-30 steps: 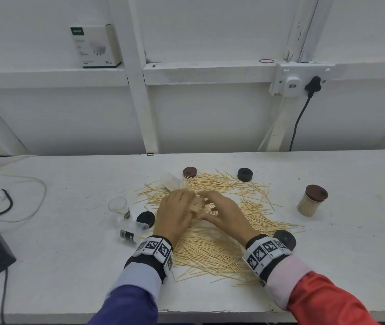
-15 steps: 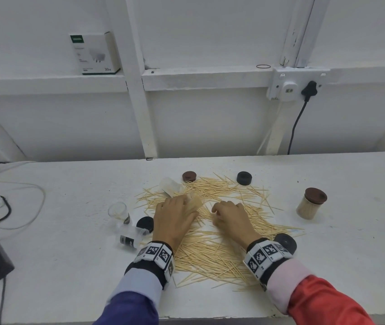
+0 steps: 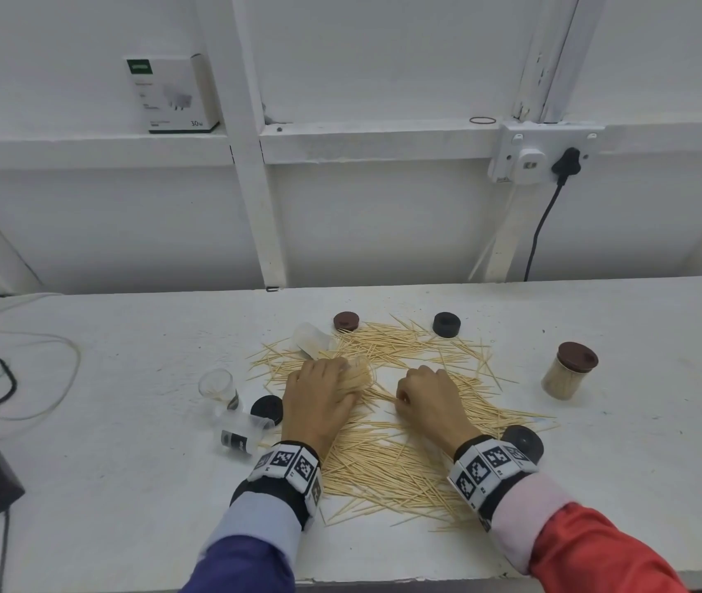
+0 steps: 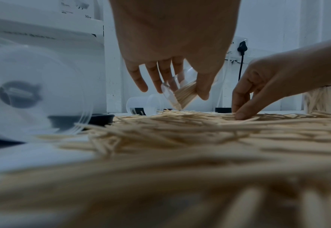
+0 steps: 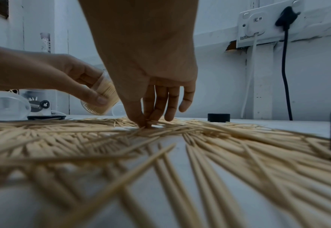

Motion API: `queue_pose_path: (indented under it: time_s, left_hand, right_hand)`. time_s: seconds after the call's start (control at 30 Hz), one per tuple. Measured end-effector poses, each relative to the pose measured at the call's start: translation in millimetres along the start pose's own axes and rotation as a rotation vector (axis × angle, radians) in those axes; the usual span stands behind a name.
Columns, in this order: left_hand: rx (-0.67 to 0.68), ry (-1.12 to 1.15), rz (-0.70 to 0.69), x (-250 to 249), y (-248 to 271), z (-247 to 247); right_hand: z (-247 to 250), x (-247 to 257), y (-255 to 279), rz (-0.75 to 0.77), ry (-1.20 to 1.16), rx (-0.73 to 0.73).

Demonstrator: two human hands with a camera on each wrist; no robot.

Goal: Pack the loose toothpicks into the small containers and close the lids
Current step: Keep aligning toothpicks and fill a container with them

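Head view, thin wooden toothpicks point(image 3: 388, 460), clear container point(image 3: 358, 372)

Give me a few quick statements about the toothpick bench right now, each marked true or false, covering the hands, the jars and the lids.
1. The left hand holds a clear container with toothpicks inside. True.
2. The right hand grips a black lid. False: its fingertips pinch loose toothpicks on the table.
3. A filled jar at the right wears a brown lid. True.
4. Every container stands upright. False: an empty container lies on its side beside the left wrist.
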State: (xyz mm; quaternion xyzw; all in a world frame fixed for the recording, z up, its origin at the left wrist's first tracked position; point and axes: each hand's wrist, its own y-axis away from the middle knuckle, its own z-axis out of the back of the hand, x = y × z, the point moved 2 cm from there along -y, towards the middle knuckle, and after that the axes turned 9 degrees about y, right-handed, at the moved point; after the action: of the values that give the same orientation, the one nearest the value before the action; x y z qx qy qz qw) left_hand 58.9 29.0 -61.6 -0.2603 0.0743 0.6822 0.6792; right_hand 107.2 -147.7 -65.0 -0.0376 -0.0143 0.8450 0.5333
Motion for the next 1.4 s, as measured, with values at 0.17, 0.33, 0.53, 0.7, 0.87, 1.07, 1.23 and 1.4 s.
queue_pose_path:
  time_s: [0.17,0.33,0.53,0.7,0.87,1.07,1.23,1.4]
  left_hand:
    - [-0.018,-0.003,-0.018,0.0,0.7,0.8]
    - [-0.026,-0.001,-0.012,1.4,1.5,0.5]
    - [-0.046,0.007,-0.005,2.8,2.1,-0.4]
    - [-0.052,-0.001,0.0,4.2,1.6,-1.5]
    - [-0.073,-0.002,0.013,3.9,0.9,-1.1]
    - [-0.056,-0.034,0.066,4.8,-0.4,-0.5]
    - [-0.034,-0.037,0.033,4.3,-0.4,-1.2]
    - [-0.021,-0.01,-0.019,4.0,0.0,-2.8]
  right_hand:
    - [0.6,-0.7,1.7,0.005,-0.025,-0.045]
    - [3.1,-2.5,2.3,-0.019,-0.139,-0.156]
    - [3.2,-4.1,1.9,-0.122,-0.204,-0.189]
    - [8.1,-2.1,3.3,-0.132,-0.263,-0.282]
    - [7.0,-0.3,4.1,-0.095,-0.286,-0.291]
    - [6.8,1.2,4.4,-0.08,-0.304,-0.325]
    - [6.0,2.3,5.2,-0.029,-0.322,-0.32]
    - [6.3,1.1,4.5,-0.006,-0.334,-0.354]
